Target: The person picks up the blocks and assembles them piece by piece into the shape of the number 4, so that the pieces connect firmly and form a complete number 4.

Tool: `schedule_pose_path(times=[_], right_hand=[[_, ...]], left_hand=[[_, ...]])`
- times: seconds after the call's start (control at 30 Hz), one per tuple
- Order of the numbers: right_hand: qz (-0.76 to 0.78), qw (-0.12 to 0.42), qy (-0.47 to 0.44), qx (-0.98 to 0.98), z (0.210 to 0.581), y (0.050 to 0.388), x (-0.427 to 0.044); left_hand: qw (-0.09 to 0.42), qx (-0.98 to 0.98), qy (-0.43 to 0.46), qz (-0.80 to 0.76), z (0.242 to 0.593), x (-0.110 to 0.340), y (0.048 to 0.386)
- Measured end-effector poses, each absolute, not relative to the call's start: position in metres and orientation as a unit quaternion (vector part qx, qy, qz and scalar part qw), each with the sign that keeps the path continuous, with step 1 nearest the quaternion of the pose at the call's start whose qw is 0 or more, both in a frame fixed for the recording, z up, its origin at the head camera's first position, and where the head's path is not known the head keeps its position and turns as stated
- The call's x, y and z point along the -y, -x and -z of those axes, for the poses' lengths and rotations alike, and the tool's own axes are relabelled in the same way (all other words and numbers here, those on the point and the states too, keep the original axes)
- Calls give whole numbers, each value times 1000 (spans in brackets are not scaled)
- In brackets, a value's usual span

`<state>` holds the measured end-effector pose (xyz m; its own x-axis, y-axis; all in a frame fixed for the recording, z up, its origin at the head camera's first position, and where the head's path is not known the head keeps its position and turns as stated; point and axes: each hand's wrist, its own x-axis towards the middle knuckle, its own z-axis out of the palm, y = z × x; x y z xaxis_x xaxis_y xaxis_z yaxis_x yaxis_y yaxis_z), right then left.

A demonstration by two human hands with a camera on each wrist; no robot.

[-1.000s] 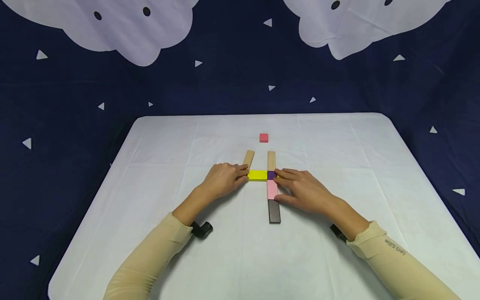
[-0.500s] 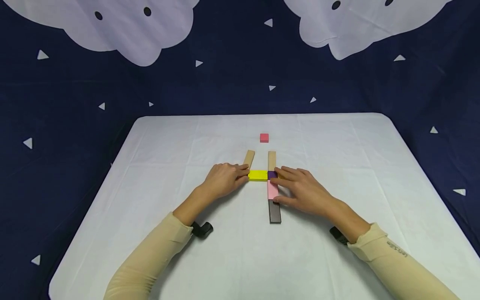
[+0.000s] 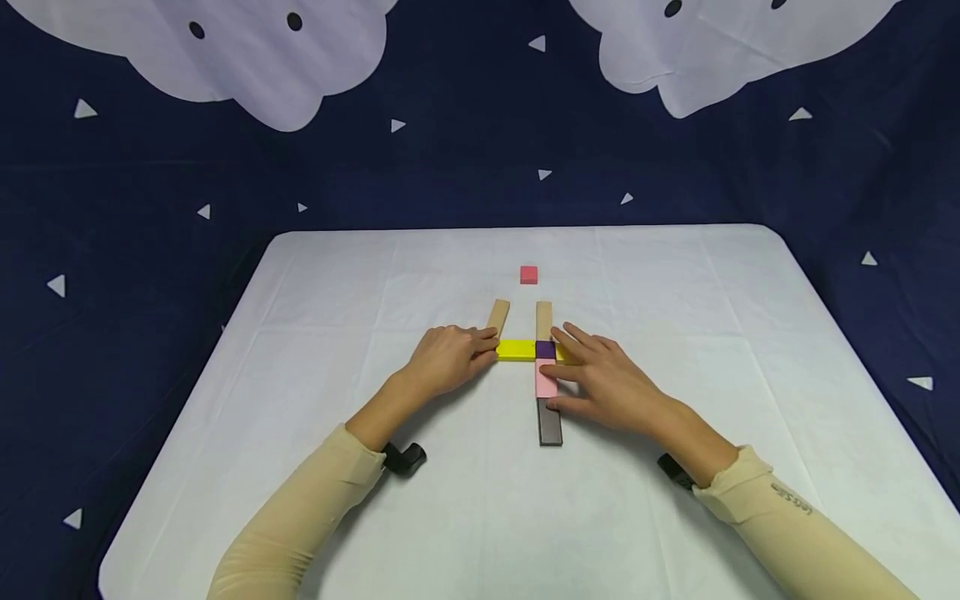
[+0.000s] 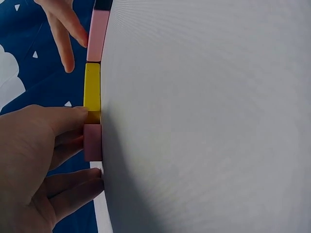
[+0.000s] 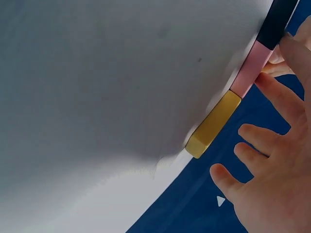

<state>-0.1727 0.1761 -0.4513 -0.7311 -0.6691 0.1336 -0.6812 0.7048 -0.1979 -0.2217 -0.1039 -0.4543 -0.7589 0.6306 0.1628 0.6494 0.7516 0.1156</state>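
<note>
My left hand touches the left end of a flat yellow block, its thumb at the block's upper edge in the left wrist view. A small pink block sits beside that end, hidden by the hand in the head view. My right hand is spread, with fingertips over a column of blocks: a purple one, a pink one and a dark grey one. Under its upper fingers, another yellow block extends to the right of the purple one.
Two wooden strips rise from the row: a slanted one by the left hand and a straight one above the purple block. Farther back lies a red block. A white cloth covers the table; a dark patterned curtain hangs behind.
The right hand's fingers have spread and lifted off the purple block, showing more of the right yellow block. The thumb and a finger now reach farther left over the column. The left hand stays still.
</note>
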Motion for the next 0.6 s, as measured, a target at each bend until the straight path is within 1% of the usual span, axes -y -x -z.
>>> schedule_pose_path(times=[0.4, 0.6], right_hand=[[-142, 32, -368, 918, 455, 174, -174], [-148, 18, -363, 920, 454, 172, -173]], left_hand=[[57, 935, 340, 89, 456, 105, 221], [62, 933, 341, 91, 457, 105, 222]])
